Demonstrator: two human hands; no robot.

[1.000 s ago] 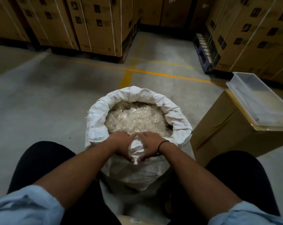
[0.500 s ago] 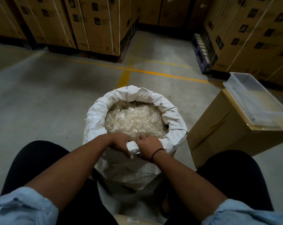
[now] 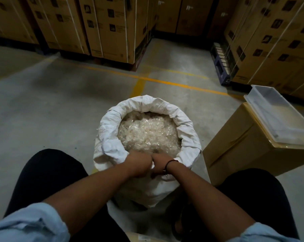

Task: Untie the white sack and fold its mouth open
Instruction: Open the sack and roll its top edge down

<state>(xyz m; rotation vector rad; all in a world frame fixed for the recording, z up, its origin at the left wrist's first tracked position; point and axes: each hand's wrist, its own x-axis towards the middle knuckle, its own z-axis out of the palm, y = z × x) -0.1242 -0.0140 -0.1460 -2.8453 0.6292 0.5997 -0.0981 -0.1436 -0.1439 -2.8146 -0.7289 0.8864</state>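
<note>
A white woven sack [image 3: 147,107] stands upright on the floor between my knees. Its mouth is untied and rolled outward into a thick cuff, showing a heap of small clear plastic pieces [image 3: 147,131] inside. My left hand [image 3: 139,163] and my right hand [image 3: 159,164] sit side by side on the near edge of the cuff, both closed on the white fabric, knuckles up. A black band circles my right wrist. The near part of the rim is hidden under my hands.
A brown cardboard box [image 3: 238,147] stands right of the sack with a clear plastic tub [image 3: 276,119] on top. Stacked strapped cartons [image 3: 109,27] line the back and right. Yellow floor lines [image 3: 165,82] cross the grey concrete. A carton edge [image 3: 139,237] lies by my feet.
Both hands have moved closer together on the near rim and gripped the fabric tighter, pulling the fold down toward me. The view has tilted slightly.
</note>
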